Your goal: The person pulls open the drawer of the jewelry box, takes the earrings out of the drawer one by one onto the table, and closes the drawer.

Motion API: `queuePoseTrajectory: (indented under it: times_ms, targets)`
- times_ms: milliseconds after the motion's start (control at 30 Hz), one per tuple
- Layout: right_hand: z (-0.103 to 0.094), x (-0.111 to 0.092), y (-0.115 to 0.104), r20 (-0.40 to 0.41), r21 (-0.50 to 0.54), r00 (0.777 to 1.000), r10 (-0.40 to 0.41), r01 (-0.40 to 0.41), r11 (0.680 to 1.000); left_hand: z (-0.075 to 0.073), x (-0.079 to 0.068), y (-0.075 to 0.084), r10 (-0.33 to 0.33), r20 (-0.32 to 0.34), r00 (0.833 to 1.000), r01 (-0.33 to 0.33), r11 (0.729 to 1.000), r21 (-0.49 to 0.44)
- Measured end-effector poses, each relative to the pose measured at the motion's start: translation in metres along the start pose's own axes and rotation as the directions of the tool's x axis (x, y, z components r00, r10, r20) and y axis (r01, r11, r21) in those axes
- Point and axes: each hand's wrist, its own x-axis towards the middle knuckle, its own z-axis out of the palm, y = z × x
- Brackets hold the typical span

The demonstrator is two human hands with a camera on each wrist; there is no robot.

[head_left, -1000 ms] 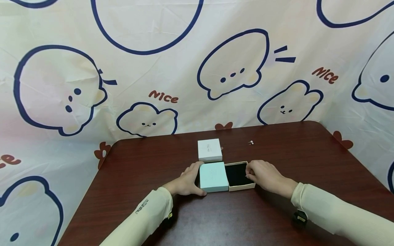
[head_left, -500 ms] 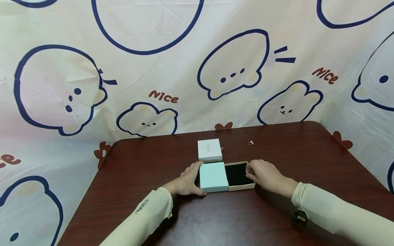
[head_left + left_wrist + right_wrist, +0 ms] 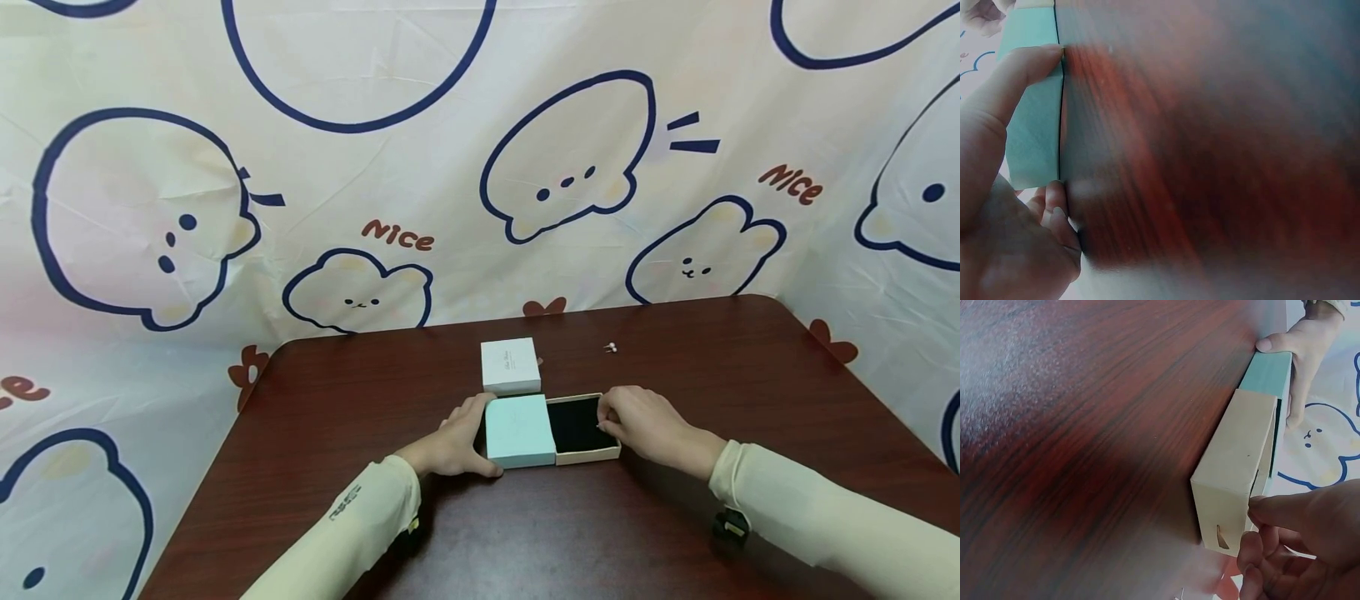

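A mint-green box sleeve [image 3: 519, 431] lies on the table, with a cream drawer [image 3: 588, 457] pulled out of its right side. Black lining [image 3: 576, 423] covers the drawer's inside. My left hand [image 3: 456, 442] grips the sleeve's left end, thumb at the near edge and fingers round the far side. At the drawer's right end, my right hand [image 3: 647, 423] pinches at the rim with curled thumb and fingers. In the right wrist view, the thumb [image 3: 1282, 511] reaches over the end wall, which has a small cut slot [image 3: 1221, 537]. What the fingertips cover there is hidden.
Just behind the sleeve stands a closed white box [image 3: 512, 365] with fine print on its lid. A pair of tiny white studs [image 3: 611, 347] lies on the table further back right. A patterned cloth [image 3: 465, 192] hangs behind the dark wooden table [image 3: 360, 392].
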Motion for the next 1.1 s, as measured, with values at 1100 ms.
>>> queuePoseTrajectory:
  times_ms: [1100]
  targets:
    - [-0.0020, -0.0057, 0.0009, -0.036, 0.029, 0.999, 0.024, -0.023, 0.999, 0.0006, -0.0011, 0.0012, -0.007, 0.002, 1.000, 0.007, 1.000, -0.004]
